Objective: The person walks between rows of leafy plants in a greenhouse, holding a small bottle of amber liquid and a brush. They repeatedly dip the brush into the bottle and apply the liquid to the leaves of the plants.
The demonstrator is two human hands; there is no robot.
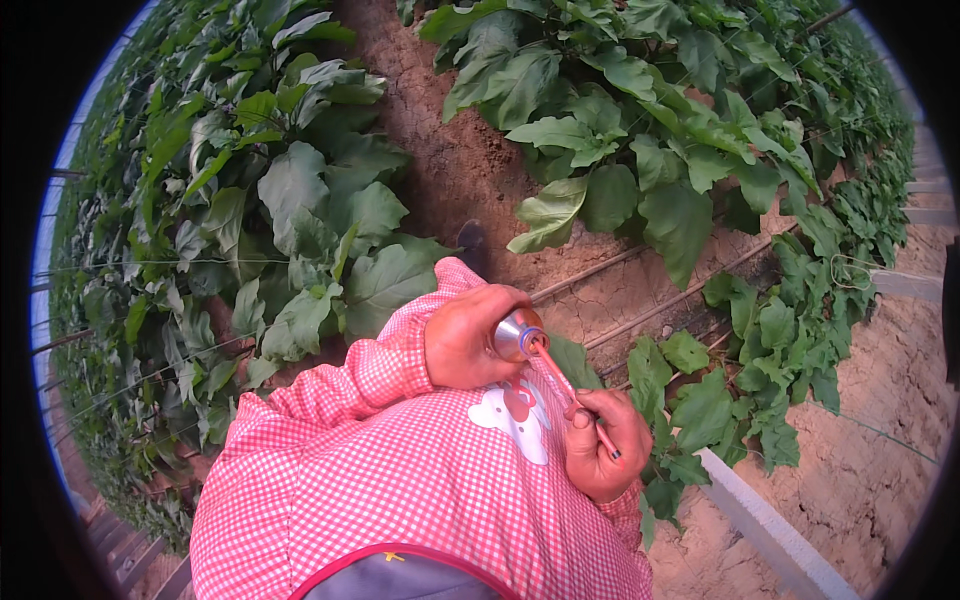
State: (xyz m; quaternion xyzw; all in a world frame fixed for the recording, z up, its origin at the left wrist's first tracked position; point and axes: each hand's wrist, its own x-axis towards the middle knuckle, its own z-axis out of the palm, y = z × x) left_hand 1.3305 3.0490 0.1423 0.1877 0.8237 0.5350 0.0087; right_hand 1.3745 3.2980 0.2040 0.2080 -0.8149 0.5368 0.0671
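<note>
In front of my checked smock [390, 480], my left hand [469, 337] grips a clear plastic bottle [519, 335], its open mouth tilted to the right. A thin reddish stick [556, 375] has one end in the bottle's mouth. Its other end, dark at the tip, passes through the fingers of my right hand [607, 442], pinched between thumb and fingers. How deep the stick reaches inside the bottle cannot be seen. Some reddish colour shows at the bottle's mouth.
Large-leaved plants [300, 195] grow close on my left and more [660, 150] stand ahead to the right. Between them runs a bare soil path [442, 142]. Thin pipes [592, 271] cross the ground at right. A pale concrete beam [772, 525] lies at lower right. Thin lines cross the left foliage.
</note>
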